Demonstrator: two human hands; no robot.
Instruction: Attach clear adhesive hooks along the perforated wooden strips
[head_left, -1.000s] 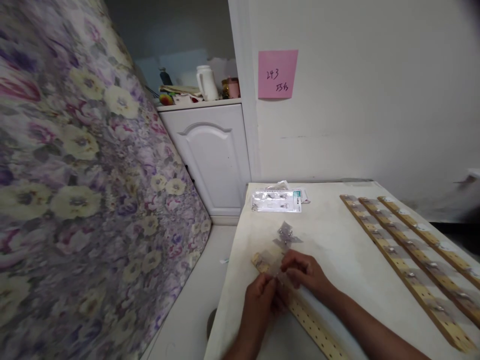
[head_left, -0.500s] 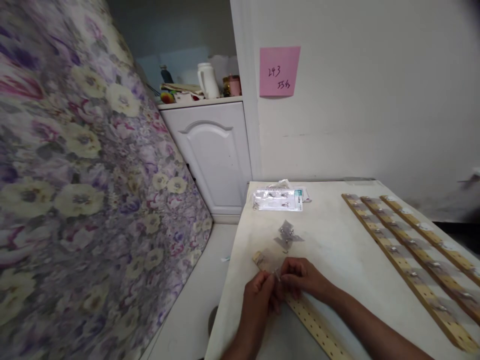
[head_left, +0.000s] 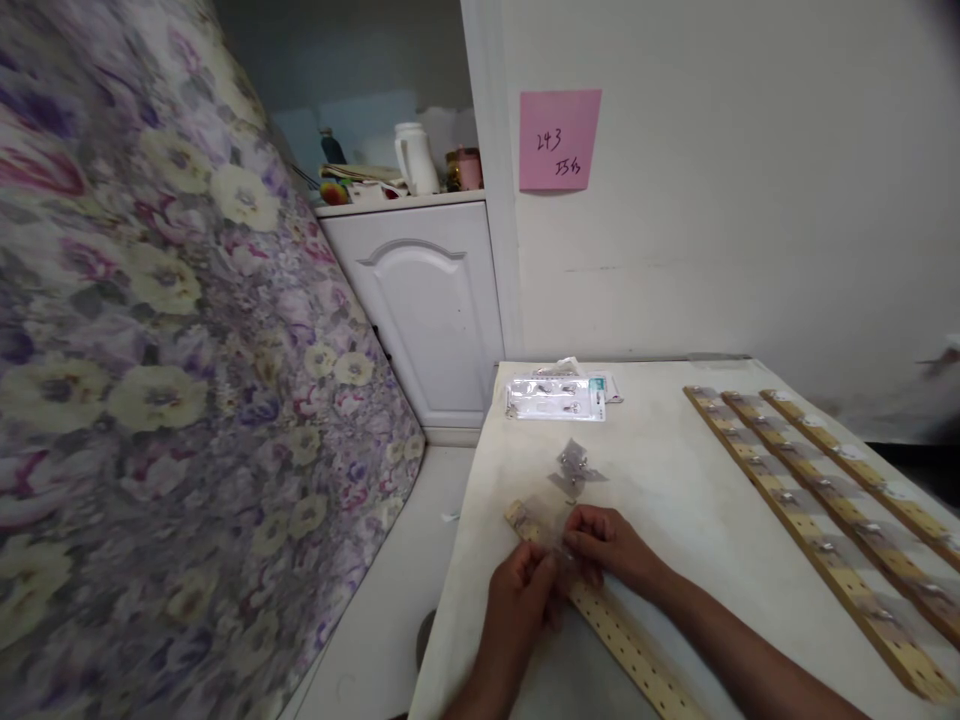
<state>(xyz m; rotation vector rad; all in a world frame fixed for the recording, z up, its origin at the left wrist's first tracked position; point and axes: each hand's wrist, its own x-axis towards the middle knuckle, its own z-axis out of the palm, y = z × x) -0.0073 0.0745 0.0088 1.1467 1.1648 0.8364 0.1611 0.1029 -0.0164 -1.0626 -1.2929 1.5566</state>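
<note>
My left hand [head_left: 519, 592] is closed in a pinch over a pale wooden strip with rows of holes [head_left: 626, 650]. Just to its right, my right hand [head_left: 609, 543] pinches too, thumb against fingers. Between the fingertips is a small clear plastic piece [head_left: 556, 562]; any metal part on it is too blurred to make out. The strip lies slanted on the table beneath both hands, which hide part of it. Beyond them sits a small heap of clear plastic pieces with shiny metal bits [head_left: 574, 468].
Clear blister packs [head_left: 555, 399] lie at the table's far edge. Three wooden strips [head_left: 817, 535] bearing plastic pieces and metal bits are laid along the right. A flowered curtain [head_left: 187, 380] hangs at left; a white cabinet [head_left: 424, 310] and wall [head_left: 712, 220] stand behind.
My left fingertips have shifted slightly right, and the right hand has turned a little. The shiny bit seen between the fingertips before is now less visible.
</note>
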